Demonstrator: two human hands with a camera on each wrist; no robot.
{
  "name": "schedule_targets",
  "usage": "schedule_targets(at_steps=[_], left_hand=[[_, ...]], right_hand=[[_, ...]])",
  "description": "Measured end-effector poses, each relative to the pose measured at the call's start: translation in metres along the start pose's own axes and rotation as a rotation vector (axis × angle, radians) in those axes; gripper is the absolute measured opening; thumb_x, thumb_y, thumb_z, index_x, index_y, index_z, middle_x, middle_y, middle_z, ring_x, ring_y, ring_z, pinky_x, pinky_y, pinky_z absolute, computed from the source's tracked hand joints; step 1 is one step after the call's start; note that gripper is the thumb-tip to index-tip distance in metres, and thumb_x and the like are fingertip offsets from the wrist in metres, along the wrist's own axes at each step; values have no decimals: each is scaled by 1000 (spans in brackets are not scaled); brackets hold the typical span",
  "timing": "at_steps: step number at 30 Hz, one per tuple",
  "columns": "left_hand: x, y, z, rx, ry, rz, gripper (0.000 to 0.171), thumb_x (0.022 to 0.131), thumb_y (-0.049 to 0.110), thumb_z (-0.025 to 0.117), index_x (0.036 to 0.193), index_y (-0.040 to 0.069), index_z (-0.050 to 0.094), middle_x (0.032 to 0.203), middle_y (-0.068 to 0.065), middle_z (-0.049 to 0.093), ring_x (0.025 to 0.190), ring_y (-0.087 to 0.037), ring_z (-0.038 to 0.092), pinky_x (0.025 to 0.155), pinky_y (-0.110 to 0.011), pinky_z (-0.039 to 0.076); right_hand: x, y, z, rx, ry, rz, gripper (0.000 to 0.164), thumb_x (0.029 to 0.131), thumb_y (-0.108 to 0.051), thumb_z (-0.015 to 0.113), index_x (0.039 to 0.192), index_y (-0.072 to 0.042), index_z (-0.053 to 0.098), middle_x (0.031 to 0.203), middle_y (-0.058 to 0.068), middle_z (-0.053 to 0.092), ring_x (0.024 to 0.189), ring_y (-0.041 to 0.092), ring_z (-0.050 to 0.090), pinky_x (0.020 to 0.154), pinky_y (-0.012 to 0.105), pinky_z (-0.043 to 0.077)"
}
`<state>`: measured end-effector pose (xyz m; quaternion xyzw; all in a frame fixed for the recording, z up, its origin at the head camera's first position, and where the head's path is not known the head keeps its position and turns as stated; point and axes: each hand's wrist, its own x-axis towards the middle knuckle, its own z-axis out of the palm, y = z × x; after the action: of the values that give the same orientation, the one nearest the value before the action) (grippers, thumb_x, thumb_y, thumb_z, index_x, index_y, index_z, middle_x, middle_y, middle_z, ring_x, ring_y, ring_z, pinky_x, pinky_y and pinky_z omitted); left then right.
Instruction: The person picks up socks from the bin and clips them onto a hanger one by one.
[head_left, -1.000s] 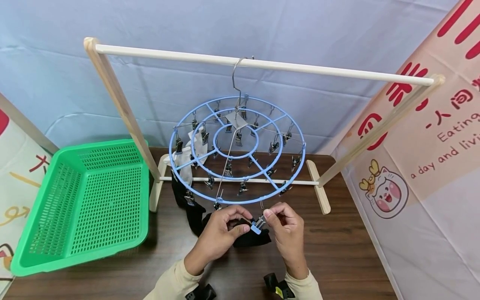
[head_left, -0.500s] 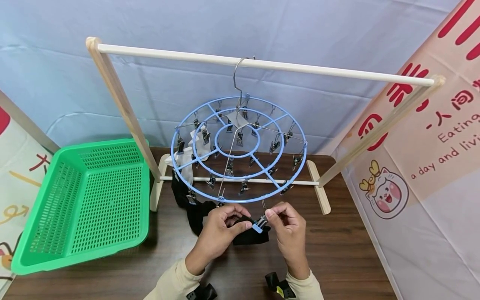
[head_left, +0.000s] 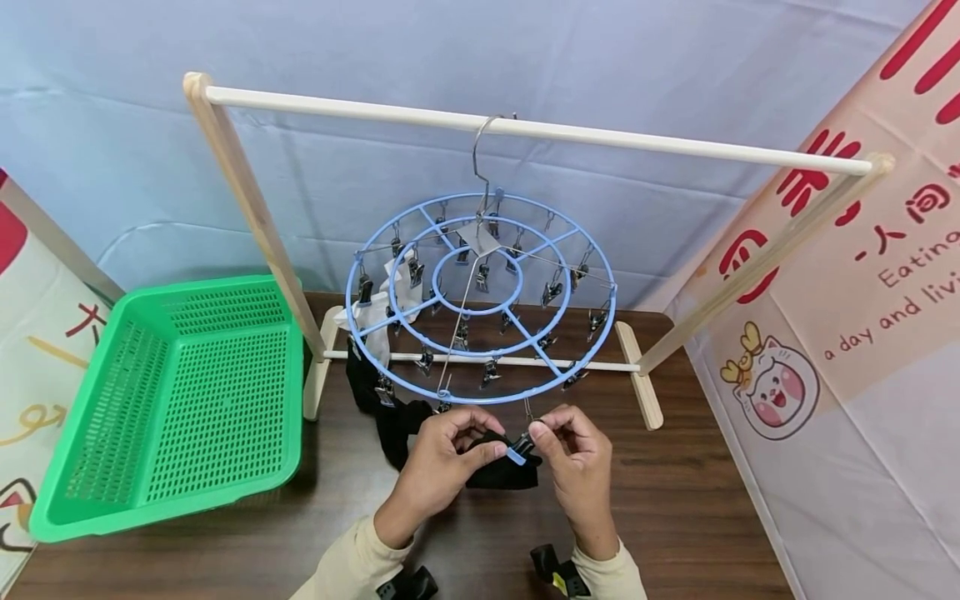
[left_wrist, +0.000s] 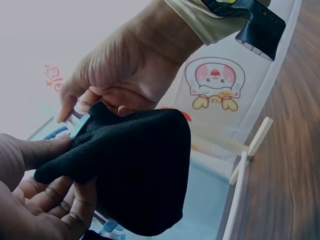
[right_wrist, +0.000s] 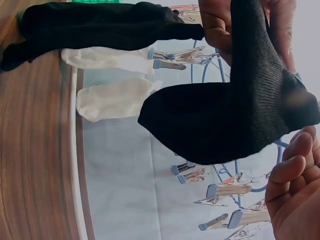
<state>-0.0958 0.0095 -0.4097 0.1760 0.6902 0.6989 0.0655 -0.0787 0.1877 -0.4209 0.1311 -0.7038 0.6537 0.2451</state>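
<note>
A black sock [left_wrist: 145, 165] hangs from my left hand [head_left: 442, 458], whose thumb and fingers pinch its cuff. My right hand [head_left: 577, 471] pinches the handle end of a metal clip [head_left: 519, 451] between thumb and fingers. The clip hangs from the front of a blue round drying hanger [head_left: 480, 401]. Its blue tip lies against the sock's cuff, right by the left thumb. In the right wrist view the same sock [right_wrist: 215, 120] covers most of the clip. Several black socks [right_wrist: 105, 25] and white socks [right_wrist: 112, 100] hang from clips at the hanger's left side.
The hanger hooks over the white bar [head_left: 637, 140] of a wooden rack standing on the brown table [head_left: 697, 517]. A green basket [head_left: 217, 417] stands at the left. Several bare clips [head_left: 552, 292] dangle from the rings. A cloth backdrop [head_left: 675, 67] is behind.
The clip has turned slightly and its blue tip has come up against the sock's cuff. Both hands and the hanger have shifted slightly right in the head view. Both grips are kept.
</note>
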Motion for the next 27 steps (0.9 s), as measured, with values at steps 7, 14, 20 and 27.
schedule_targets(at_steps=[7,14,20,27], left_hand=[[-1,-1,0,1,-16,9,18,85,8,74,99,1,67,90,-6,66,80,-15,59,64,-23,48],[-3,-2,-1,32,-18,5,19,85,11,74,101,6,67,86,-5,65,68,-11,51,58,-20,41],[-5,-4,-2,32,-17,-16,21,84,9,76,102,6,67,81,-2,68,55,-6,38,52,-19,32],[-9,-8,-7,72,-40,15,18,82,6,77,97,6,69,82,-2,69,58,-6,49,51,-19,39]], right_hand=[[0,-2,1,3,2,2,12,83,16,61,80,6,57,76,-3,57,65,2,51,55,18,42],[0,-3,1,10,-2,15,13,82,18,60,81,6,56,76,-3,57,63,3,53,56,18,44],[-1,2,2,62,11,-19,12,80,22,59,81,10,55,76,-2,58,63,4,53,55,17,43],[-1,1,2,64,19,2,9,82,18,60,82,10,55,74,-3,58,63,3,52,54,17,42]])
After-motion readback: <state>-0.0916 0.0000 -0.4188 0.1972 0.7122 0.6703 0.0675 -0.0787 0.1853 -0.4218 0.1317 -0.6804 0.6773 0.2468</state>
